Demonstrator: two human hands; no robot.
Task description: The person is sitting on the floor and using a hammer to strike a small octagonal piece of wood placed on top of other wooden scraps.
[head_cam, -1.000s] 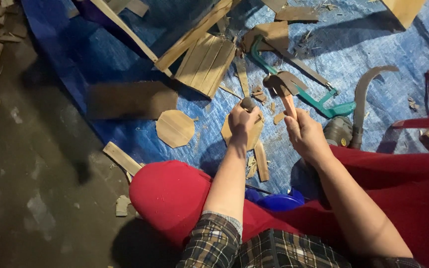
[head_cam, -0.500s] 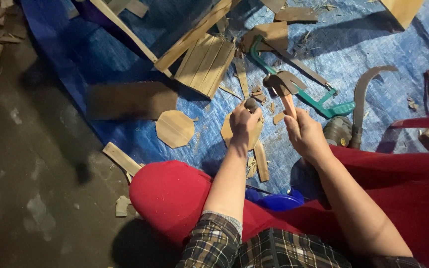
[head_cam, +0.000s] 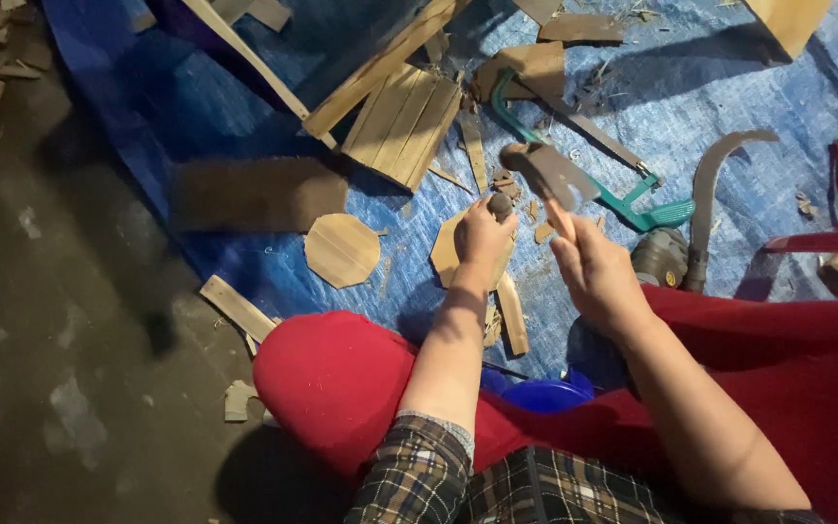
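- Hammer (head_cam: 547, 173) sits raised at abt 12–1 o'clock from the right hand (head_cam: 598, 277); head blurred, so prob mid-swing, my read only.
- Hammer's long axis: handle runs from the right fist up toward 11 o'clock, head at the far end, just right of & slightly above the left hand (head_cam: 482, 238).
- Right hand: fingers curled tight round the wooden handle, low on it.
- Left hand: closed in a fist round a small dark tool (head_cam: 499, 205), looks like a chisel or punch, can't tell which; its rounded top pokes out at 12 o'clock of the fist.
- Key relation: hammer head lies at roughly 2 o'clock from that tool's top, near but apart, not touching.
- Left fist rests over a light wooden octagon piece (head_cam: 450, 254), most of it hidden under the hand; tool tip not visible, so contact w/ the wood can't be told.
- Left hand is nearer the workpiece; right hand sits at 4 o'clock from it, well clear of the wood.
- Second octagon (head_cam: 341, 249) lies flat at 9 o'clock of the left hand, apart, on the blue tarp (head_cam: 196, 107).
- Green-framed saw (head_cam: 623, 194) & a curved sickle blade (head_cam: 715, 184) at 1–2 o'clock of the hands, on the tarp.
- Slatted wood panel (head_cam: 402, 121) at 11 o'clock, farther out.
- Red-clothed knee (head_cam: 332, 378) at 7 o'clock below the left forearm.
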